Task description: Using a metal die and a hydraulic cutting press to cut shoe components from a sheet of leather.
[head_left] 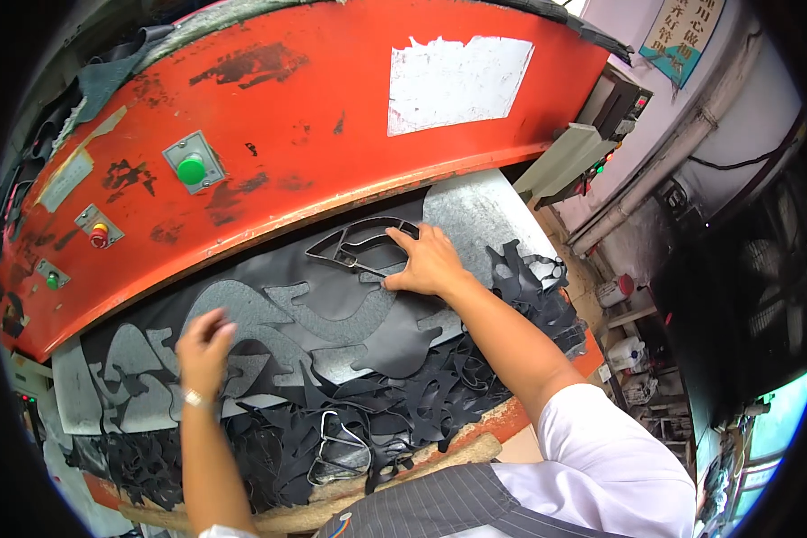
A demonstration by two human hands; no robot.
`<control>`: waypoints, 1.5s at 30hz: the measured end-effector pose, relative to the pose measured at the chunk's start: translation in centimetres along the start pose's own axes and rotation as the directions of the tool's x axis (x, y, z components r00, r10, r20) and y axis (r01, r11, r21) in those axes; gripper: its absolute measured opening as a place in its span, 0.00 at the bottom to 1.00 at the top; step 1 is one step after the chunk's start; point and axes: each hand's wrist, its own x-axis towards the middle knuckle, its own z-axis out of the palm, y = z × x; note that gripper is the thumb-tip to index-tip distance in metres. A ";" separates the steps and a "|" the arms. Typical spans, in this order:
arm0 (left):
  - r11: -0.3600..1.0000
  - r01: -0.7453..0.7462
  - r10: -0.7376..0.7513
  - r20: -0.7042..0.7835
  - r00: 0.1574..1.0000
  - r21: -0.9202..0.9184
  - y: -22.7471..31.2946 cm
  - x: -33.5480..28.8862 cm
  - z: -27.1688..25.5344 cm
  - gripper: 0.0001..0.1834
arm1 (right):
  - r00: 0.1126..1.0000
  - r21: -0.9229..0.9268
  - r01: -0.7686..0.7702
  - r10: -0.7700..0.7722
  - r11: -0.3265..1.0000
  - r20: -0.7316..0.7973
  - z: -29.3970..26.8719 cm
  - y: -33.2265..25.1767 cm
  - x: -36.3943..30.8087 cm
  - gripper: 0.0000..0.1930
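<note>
My right hand [429, 260] grips the near end of a dark steel-strip cutting die [350, 249], thumb on one side and fingers over the other. The die lies on a black leather-like sheet [269, 255], close to the lower edge of the red press. My left hand [204, 351], slightly blurred, hovers over the left part of the sheet with thumb and fingers apart and nothing visible in it. Curved cut-out openings around it show the grey cutting board [242, 305]. A loose black piece [394, 348] lies nearer to me.
The red press beam [332, 108] spans the far side, with a green button [191, 169] and a red button [99, 235]. Black scraps [421, 403] heap along the front edge. A second, shiny metal die [341, 444] rests among them. A control box [583, 152] stands at right.
</note>
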 end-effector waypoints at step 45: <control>0.846 -0.422 0.382 0.182 0.906 0.325 -2.9 12.1 14.1 0.08 | 0.957 0.298 0.288 -0.259 0.910 -0.134 2.0 11.0 -3.0 0.38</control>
